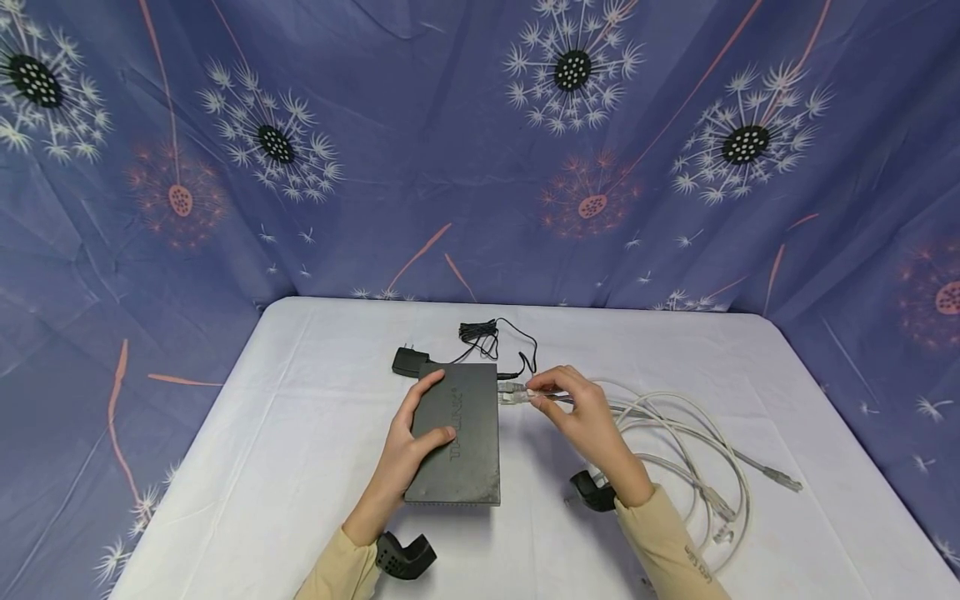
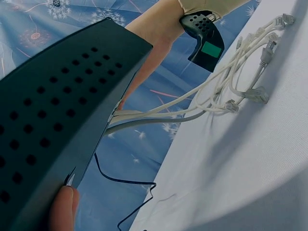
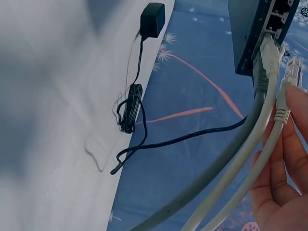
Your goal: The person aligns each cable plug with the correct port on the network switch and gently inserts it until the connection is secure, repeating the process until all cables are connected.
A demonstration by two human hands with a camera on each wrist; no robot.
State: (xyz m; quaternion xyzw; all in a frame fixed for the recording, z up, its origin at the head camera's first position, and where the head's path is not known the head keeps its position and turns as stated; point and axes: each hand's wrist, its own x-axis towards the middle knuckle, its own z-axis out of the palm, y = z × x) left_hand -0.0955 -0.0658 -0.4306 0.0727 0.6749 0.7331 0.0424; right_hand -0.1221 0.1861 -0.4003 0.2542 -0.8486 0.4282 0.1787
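A dark grey network switch (image 1: 468, 442) with raised lettering is held by my left hand (image 1: 408, 446), thumb on top and fingers along its far-left edge. In the right wrist view a row of ports (image 3: 278, 19) shows on its side. A grey network cable (image 3: 260, 79) and a white network cable (image 3: 270, 55) are plugged in there. My right hand (image 1: 581, 412) pinches the plug (image 3: 291, 71) of another white network cable between thumb and fingers. The plug's clear tip points toward the ports, just apart from them beside the plugged cables.
Coiled white and grey cables lie on the table to the right, with a loose grey plug (image 1: 782, 477) among the ends. Behind the switch sit a black power adapter (image 1: 410, 362) and its bundled cord (image 1: 477, 332). A patterned blue curtain (image 1: 420, 167) hangs behind the white-covered table (image 1: 300, 433).
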